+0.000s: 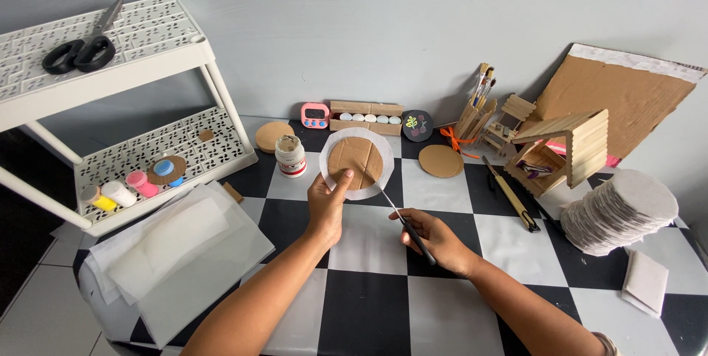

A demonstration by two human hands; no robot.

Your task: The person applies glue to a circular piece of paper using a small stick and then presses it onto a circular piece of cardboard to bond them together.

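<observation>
"What's in the hands just now?"

"The left hand (328, 205) is pinched shut on a cardboard disc (355, 162) backed by a white paper circle (329, 155), held up at the centre of the frame, above the bench (369, 253). The right hand (436, 238) is closed round a thin dark-handled blade (404, 225), its tip reaching the disc's lower edge."

"So which step is it?"

"Trimming or scoring round the disc, I'd judge. The next stroke seems to call for a steady hold and a slow turn of the disc, thumb clear of the tip."

"Anything close by?"

"A white glue jar (290, 155) just left of it, a second cardboard round (441, 161) to the right, scissors (81, 45) on the rack at upper left."
</observation>
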